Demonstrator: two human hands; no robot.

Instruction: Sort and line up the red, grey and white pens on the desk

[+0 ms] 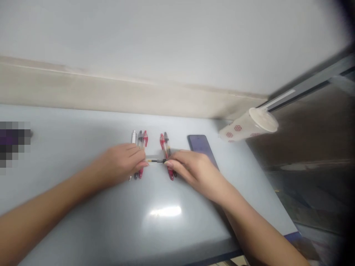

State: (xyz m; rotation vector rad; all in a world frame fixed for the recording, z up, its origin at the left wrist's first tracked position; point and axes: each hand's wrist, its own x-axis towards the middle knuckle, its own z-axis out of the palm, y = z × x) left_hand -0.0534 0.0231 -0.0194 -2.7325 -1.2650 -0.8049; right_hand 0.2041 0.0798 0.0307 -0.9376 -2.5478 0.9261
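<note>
Between my two hands a pen with a clear barrel and a black part lies crosswise above the table. My left hand is closed on its left end, and my right hand pinches the dark right end. Under my left hand lie a white pen, a black pen and a red pen, side by side and partly covered. Beside my right fingers lie another red pen and another black pen, close together. Both ends of the held pen are hidden by fingers.
A dark phone lies just beyond my right hand, partly covered by it. Farther right a white paper cup with red flower prints and a straw stands by the wall. The pale table ends at a dark edge on the right.
</note>
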